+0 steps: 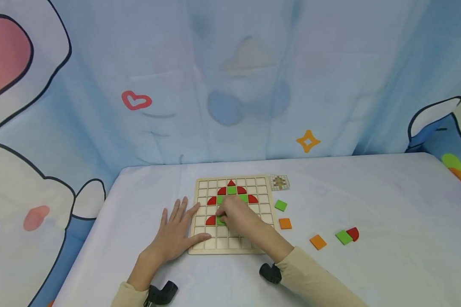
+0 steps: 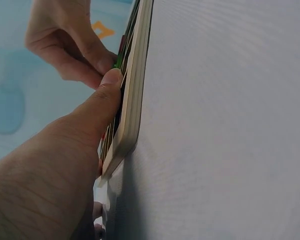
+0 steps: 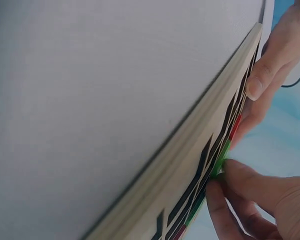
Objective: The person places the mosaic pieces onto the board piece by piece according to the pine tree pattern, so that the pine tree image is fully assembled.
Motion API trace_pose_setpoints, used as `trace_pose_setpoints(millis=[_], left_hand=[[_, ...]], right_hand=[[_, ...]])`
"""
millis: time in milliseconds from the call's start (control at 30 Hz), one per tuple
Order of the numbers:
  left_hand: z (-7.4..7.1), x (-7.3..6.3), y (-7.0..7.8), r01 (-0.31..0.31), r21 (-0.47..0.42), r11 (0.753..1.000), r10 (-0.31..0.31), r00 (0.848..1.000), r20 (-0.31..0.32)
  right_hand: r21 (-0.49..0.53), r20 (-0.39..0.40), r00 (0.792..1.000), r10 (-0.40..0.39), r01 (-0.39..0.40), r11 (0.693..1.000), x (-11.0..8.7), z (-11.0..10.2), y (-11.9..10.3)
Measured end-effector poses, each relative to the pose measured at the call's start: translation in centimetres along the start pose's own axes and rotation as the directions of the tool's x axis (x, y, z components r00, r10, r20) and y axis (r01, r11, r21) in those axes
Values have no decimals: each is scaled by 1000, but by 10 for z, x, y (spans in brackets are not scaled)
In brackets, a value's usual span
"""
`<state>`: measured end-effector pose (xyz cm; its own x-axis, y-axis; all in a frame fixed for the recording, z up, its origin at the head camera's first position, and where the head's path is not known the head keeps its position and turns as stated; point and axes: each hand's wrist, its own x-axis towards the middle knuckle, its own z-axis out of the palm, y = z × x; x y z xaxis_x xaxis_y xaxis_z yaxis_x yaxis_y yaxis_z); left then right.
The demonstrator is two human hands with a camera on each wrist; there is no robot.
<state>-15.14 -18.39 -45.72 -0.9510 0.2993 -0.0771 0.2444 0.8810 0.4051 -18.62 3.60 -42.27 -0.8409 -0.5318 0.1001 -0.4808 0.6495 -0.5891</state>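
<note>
A wooden grid board [image 1: 203,246] lies flat on the table, with red and green pieces set in some of its cells. My left hand [image 1: 176,234] rests at the board's left side, fingers spread, its thumb [image 2: 107,90] on the near-left part. Over the middle of the board, my right hand [image 1: 240,215] pinches a green square tile [image 3: 219,167] between thumb and finger, low at the grid. Beside that tile sits a red quarter-round piece [image 1: 211,220]. A red triangle [image 1: 231,183] tops the arrangement. The right hand hides part of the middle rows.
A small pattern card [image 1: 280,182] touches the board's upper right corner. To the right lie a green square [image 1: 281,205], an orange square [image 1: 285,224], another orange square [image 1: 318,241], and a green square [image 1: 343,237] against a red quarter-round piece [image 1: 353,233]. A printed curtain [image 1: 230,140] hangs behind the table.
</note>
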Motion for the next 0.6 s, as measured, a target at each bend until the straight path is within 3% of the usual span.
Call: trace_pose_setpoints(millis=[167, 600], left_hand=[[-1, 0, 0, -4, 4, 1000, 4, 1000, -4], [0, -1, 1, -3, -10, 1000, 3, 1000, -11]], right_hand=[[-38, -13, 1000, -23, 22, 999, -1, 1, 1], [32, -28, 999, -18, 19, 999, -13, -1, 7]])
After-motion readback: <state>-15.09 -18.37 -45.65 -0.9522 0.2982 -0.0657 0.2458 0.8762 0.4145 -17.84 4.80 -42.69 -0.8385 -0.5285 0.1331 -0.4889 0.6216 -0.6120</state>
